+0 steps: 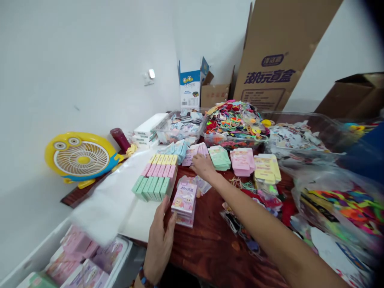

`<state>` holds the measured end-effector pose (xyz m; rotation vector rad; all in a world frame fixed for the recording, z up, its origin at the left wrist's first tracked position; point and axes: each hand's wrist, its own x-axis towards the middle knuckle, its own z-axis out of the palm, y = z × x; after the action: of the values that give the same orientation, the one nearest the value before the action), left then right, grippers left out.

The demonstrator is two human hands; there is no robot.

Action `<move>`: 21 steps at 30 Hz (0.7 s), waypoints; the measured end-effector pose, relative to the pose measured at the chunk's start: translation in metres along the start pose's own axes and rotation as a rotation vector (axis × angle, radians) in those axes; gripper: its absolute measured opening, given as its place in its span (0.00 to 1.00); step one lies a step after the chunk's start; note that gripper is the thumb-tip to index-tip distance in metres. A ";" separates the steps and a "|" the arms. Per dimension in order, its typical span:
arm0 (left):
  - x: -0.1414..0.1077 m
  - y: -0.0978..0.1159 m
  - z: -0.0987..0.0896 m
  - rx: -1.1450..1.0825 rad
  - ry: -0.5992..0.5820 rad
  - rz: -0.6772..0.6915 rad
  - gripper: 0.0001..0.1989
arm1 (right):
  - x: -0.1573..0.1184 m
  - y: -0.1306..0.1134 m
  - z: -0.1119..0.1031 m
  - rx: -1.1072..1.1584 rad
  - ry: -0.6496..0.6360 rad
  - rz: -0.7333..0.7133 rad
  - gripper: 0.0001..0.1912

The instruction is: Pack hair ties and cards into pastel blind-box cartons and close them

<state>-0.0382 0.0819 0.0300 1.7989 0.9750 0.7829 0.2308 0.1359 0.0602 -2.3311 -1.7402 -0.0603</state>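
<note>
My left hand [160, 242] rests at the table's near side, fingers apart, its fingertips at the edge of a short stack of pink illustrated cards [184, 202]. It wears a beaded bracelet. My right hand [203, 167] reaches across the wooden table [210, 256], fingers down on or just behind loose pink cards [193, 155]; whether it grips them is hidden. Close by stand mint cards [219, 157], pink cards [242, 161] and yellow cards [267, 169]. Rows of green boxes [151, 188] and pink boxes [159, 170] lie left of my right hand.
A clear tub of colourful hair ties [234, 130] and clear tubs of paper pieces [300, 138], [180, 130] line the back. A bulging plastic bag [339, 212] sits right. A white bin of packets [81, 260] lies lower left, beside a yellow fan [81, 157]. Cardboard boxes [270, 52] stand behind.
</note>
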 end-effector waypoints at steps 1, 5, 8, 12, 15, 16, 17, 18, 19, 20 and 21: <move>0.000 0.001 -0.002 -0.015 0.009 -0.023 0.29 | 0.014 -0.002 0.006 -0.025 -0.004 -0.040 0.15; 0.003 -0.007 -0.007 -0.037 0.031 -0.055 0.29 | 0.046 -0.003 0.032 -0.114 -0.018 -0.090 0.16; 0.004 -0.018 -0.007 -0.051 0.077 -0.053 0.28 | 0.048 0.008 0.041 -0.157 -0.038 -0.079 0.17; 0.003 -0.027 -0.004 -0.072 0.124 -0.062 0.27 | 0.042 0.032 0.031 -0.191 -0.066 -0.103 0.18; 0.003 -0.032 -0.005 -0.097 0.084 -0.066 0.27 | 0.035 0.049 0.021 -0.214 -0.063 -0.082 0.20; 0.003 -0.034 -0.006 -0.103 0.062 -0.070 0.27 | 0.033 0.054 0.019 -0.219 -0.067 -0.073 0.20; 0.003 -0.036 -0.007 -0.106 0.041 -0.075 0.27 | 0.030 0.058 0.017 -0.222 -0.076 -0.068 0.20; 0.003 -0.037 -0.008 -0.105 0.024 -0.080 0.27 | 0.027 0.060 0.017 -0.222 -0.087 -0.068 0.20; 0.004 -0.039 -0.009 -0.104 0.013 -0.083 0.27 | 0.024 0.062 0.017 -0.219 -0.100 -0.072 0.19; 0.004 -0.040 -0.008 -0.103 0.011 -0.083 0.28 | 0.022 0.063 0.018 -0.214 -0.110 -0.079 0.18; 0.004 -0.040 -0.008 -0.103 0.014 -0.081 0.27 | 0.021 0.064 0.019 -0.206 -0.117 -0.083 0.18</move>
<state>-0.0542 0.0996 -0.0034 1.6575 0.9928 0.7819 0.2955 0.1425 0.0356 -2.4482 -1.9732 -0.1251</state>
